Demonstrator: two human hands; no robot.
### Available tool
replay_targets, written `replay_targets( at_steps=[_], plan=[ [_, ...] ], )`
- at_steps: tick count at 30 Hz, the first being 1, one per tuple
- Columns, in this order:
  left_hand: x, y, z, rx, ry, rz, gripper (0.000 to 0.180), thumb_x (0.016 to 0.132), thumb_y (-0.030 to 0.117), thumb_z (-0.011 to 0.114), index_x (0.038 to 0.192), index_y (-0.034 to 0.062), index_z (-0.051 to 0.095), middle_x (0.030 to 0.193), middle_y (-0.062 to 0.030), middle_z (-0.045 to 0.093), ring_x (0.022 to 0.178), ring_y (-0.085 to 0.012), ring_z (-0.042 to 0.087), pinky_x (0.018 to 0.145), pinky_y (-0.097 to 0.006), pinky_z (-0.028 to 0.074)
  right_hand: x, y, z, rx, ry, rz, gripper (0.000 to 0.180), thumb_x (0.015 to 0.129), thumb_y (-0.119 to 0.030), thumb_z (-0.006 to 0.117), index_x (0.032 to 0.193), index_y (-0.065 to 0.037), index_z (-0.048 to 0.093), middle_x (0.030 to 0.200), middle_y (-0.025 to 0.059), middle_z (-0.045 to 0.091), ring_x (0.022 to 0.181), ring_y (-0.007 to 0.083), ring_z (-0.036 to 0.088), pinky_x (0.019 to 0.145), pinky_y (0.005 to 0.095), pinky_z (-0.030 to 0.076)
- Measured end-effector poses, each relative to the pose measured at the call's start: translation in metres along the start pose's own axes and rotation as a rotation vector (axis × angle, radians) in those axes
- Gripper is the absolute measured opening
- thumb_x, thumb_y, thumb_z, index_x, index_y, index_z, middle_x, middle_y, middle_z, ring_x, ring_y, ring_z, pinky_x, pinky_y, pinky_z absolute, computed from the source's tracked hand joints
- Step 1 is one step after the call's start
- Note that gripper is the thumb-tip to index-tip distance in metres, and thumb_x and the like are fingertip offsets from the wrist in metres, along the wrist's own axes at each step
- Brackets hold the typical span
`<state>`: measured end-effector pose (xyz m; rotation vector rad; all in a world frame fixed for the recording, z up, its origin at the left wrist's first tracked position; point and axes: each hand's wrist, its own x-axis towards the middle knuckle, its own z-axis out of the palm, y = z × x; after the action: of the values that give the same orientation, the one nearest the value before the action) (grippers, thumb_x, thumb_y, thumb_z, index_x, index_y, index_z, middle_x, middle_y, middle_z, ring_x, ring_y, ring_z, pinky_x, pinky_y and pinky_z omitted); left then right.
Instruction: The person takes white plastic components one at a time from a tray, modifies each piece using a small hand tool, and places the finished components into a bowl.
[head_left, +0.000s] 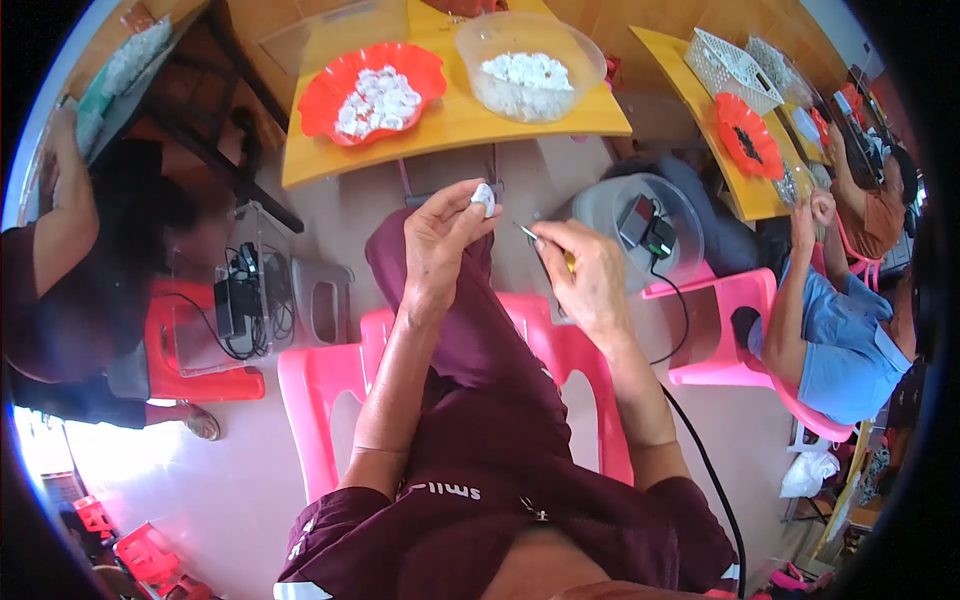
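at the far left, a seated person [70,270] in dark clothes is seen beside a red stool [200,340] loaded with black cables. further right, on the yellow desk [450,125], a red scalloped bowl [372,92] of white pieces is set next to a clear plastic bowl [530,65] holding more of the same. below the desk edge, the left hand [440,245] is raised over the lap, its fingers closed around a small white clove-like piece [484,197] that is pinched at the fingertips. the piece is judged to be light, firm and a little slippery, so it is best taken between thumb and forefinger along its sides, with the end left free. just right of it, the right hand [590,275] is closed on a thin metal tool [527,232] with a yellowish handle, whose tip is pointed toward the piece but is not seen touching it. a pink plastic chair [330,390] is seen beneath the maroon-clad legs. a grey round container [610,215] with a black device is placed on the floor to the right. at the far right, another person in a blue shirt [840,350] is seated on a pink chair by a second yellow desk [700,100] carrying white baskets [735,65].
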<state>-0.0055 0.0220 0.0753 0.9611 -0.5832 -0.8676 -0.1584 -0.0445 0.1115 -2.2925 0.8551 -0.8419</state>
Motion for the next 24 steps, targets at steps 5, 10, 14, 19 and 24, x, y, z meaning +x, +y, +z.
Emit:
replay_targets(
  at_steps=[5,10,14,19,24],
  plan=[
    [0.063,0.028,0.008,0.145,-0.095,0.025,0.035,0.087,0.014,0.057,0.114,-0.0067,0.051,0.100,-0.0114,0.060,0.087,-0.0197,0.062,0.078,-0.026,0.051,-0.025,0.047,0.036,0.260,0.004,0.157,0.016,0.079,-0.007,0.058,0.091,-0.001,0.065,0.078,0.0154,0.062,0.062,0.0233,0.058,0.056,0.0313,0.042],
    [0.171,0.043,0.049,0.314,-0.142,0.187,0.044,0.079,0.017,0.067,0.114,-0.0074,0.053,0.097,-0.0146,0.060,0.075,-0.0176,0.063,0.067,-0.024,0.053,-0.040,0.058,0.059,0.371,-0.082,0.235,0.017,0.081,-0.005,0.058,0.096,0.000,0.064,0.072,0.0074,0.060,0.058,0.0111,0.053,0.051,0.0241,0.041],
    [0.192,0.043,0.060,0.479,-0.094,0.340,0.044,0.076,0.014,0.068,0.112,-0.0076,0.055,0.094,-0.0168,0.061,0.067,-0.0169,0.064,0.052,-0.026,0.053,-0.042,0.064,0.061,0.432,-0.046,0.144,0.016,0.083,-0.002,0.056,0.096,0.001,0.064,0.071,0.0021,0.057,0.055,0.0054,0.052,0.046,0.0191,0.039],
    [0.181,0.054,-0.005,0.614,0.021,0.306,0.033,0.083,0.012,0.060,0.110,-0.0065,0.056,0.094,-0.0140,0.063,0.072,-0.0175,0.064,0.057,-0.026,0.053,-0.039,0.051,0.049,0.426,-0.076,0.127,0.017,0.081,0.002,0.053,0.094,0.004,0.064,0.070,0.0036,0.057,0.054,0.0063,0.050,0.047,0.0203,0.038],
    [0.215,0.081,-0.121,0.924,0.177,0.206,0.019,0.077,0.008,0.063,0.093,-0.0016,0.066,0.080,-0.0119,0.067,0.065,-0.0160,0.065,0.055,-0.028,0.053,-0.034,0.036,0.044,0.402,-0.083,0.113,0.015,0.079,0.001,0.057,0.092,0.005,0.064,0.067,0.0062,0.055,0.056,0.0100,0.049,0.050,0.0236,0.037]
  ],
)
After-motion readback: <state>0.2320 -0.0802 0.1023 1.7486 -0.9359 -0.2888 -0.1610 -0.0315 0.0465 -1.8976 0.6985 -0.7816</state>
